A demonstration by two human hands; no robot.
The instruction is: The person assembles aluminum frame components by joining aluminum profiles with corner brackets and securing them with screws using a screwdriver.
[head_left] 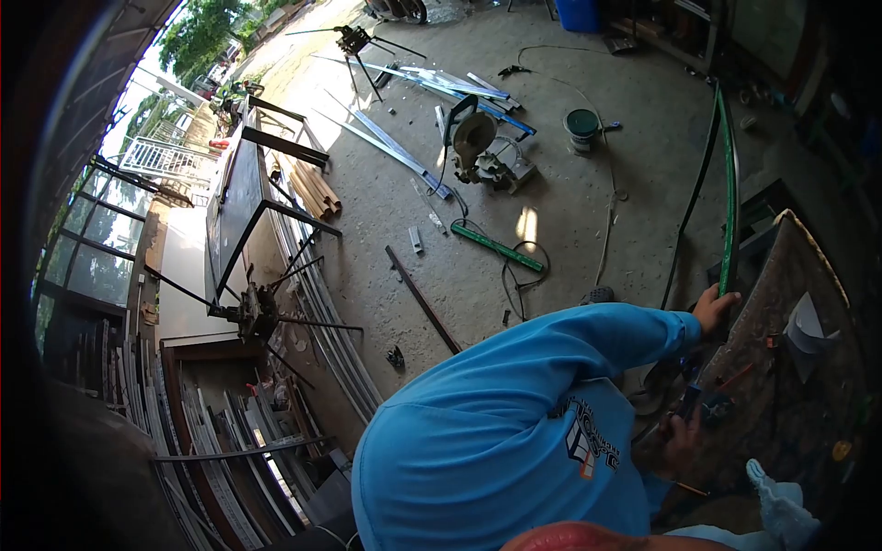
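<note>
Near the right side, my left hand (712, 309), on a stretched arm in a blue sleeve (597, 335), has its fingers round the lower end of a long green strip (729, 193). Lower down, my right hand (680, 443) is closed round the dark handle of a tool (689, 400); the tool's far end is hard to make out. Both hands are at the near edge of a dark, worn work surface (781, 367). On that surface lie a curved white piece (806, 329) and small dark objects.
A miter saw (475, 147), a green-lidded bucket (582, 129), metal profiles (395, 147) and a green bar (496, 246) with a cable lie on the concrete floor. A framed table (230, 211) and a rack of profiles (220, 459) stand left. Light-blue cloth (781, 503) lies bottom right.
</note>
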